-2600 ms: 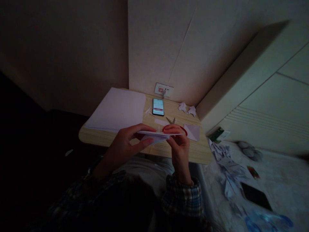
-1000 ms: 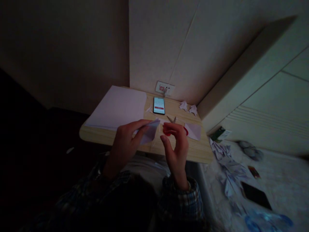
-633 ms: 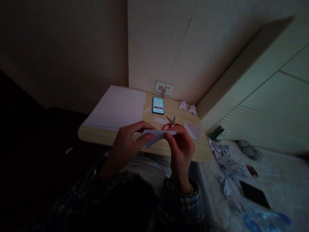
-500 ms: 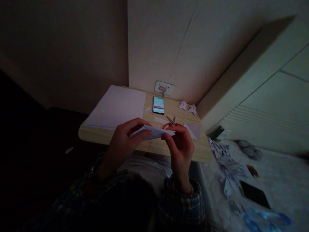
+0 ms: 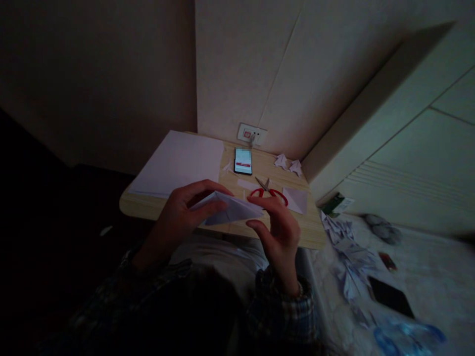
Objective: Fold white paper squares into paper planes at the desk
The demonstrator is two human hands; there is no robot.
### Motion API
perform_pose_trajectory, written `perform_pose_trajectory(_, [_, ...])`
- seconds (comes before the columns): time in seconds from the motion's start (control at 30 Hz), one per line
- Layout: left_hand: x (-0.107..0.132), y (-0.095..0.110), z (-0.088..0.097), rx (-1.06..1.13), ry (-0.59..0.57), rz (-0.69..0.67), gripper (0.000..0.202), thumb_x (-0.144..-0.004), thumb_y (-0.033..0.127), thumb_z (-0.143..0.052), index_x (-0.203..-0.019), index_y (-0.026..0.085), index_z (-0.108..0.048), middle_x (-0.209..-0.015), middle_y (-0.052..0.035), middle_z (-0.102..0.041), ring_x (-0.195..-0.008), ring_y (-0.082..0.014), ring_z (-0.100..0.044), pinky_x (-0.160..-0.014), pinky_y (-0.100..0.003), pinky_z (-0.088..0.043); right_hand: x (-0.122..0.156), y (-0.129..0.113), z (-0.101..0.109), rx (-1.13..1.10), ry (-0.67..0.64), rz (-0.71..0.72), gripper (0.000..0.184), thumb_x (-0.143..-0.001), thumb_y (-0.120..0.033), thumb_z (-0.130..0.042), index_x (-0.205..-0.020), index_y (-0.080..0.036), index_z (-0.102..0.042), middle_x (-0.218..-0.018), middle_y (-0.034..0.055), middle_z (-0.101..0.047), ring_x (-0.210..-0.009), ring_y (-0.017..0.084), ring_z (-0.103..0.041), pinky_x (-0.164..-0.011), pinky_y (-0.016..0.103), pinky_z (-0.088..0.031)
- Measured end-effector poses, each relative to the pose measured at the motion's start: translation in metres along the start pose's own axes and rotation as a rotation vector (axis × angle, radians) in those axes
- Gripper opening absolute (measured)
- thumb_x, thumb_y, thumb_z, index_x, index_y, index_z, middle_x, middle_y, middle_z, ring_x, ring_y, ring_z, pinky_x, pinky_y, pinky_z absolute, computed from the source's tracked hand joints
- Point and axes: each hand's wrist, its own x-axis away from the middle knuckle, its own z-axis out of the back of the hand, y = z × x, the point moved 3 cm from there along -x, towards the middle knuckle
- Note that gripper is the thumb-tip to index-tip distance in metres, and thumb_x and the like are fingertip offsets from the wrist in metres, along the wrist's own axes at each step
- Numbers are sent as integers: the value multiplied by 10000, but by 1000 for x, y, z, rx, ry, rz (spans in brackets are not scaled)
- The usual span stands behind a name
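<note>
My left hand pinches a folded piece of white paper, thumb on the near face and fingers behind. The paper is creased into a pointed, layered shape and is held above the front of the small wooden table. At its right end my right hand has thumb and forefinger apart. The forefinger lies by the paper's upper edge; whether it touches I cannot tell. Just beyond that hand lie red-handled scissors with their blades apart. A square of paper with a diagonal crease rests to their right.
A stack of white paper covers the table's left side. A lit phone, paper scraps and two folded paper figures lie toward the wall socket. On the bed at right are several folded papers and a dark tablet-like object.
My right thumb and forefinger have parted from their pinch on the paper's right end. The paper has tipped, showing more of its near face, and my left hand has shifted slightly left.
</note>
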Motion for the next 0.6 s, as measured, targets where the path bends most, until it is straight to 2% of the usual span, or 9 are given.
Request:
perform_pose_trajectory(0.2, [0,-1,0,-18,-26,-28,96,-677,314,-731,-760,266,-731,-762,-12,-707,-750,-211,-642,-691,-273,-515,-1,-2,4,-22,24,-3,250,-852,-176,-620,-1057,-309,-674,-943,2,-718,-893,185,-644,-810,346,-506])
perform_pose_trajectory(0.33, [0,-4,-1,-7,-59,4,99,-679,317,-723,-760,261,-721,-757,-20,-705,-733,-216,-645,-663,-281,-519,-1,-6,4,19,52,-6,205,-843,-182,-630,-1005,-294,-688,-882,2,-712,-857,185,-640,-798,346,-501])
perform_pose_trajectory(0.5, [-1,-14,-4,45,-138,38,140,-666,327,-740,-772,240,-712,-749,-28,-703,-689,-200,-650,-617,-264,-514,-3,-10,3,30,53,12,173,-851,-163,-616,-967,-271,-686,-842,-2,-700,-831,169,-631,-776,321,-493])
perform_pose_trajectory(0.6, [-1,-16,-5,2,-199,42,138,-697,336,-715,-779,226,-707,-758,-22,-706,-694,-183,-644,-626,-247,-509,-5,-12,1,34,22,14,137,-853,-164,-610,-920,-256,-686,-840,3,-702,-812,170,-629,-755,317,-494])
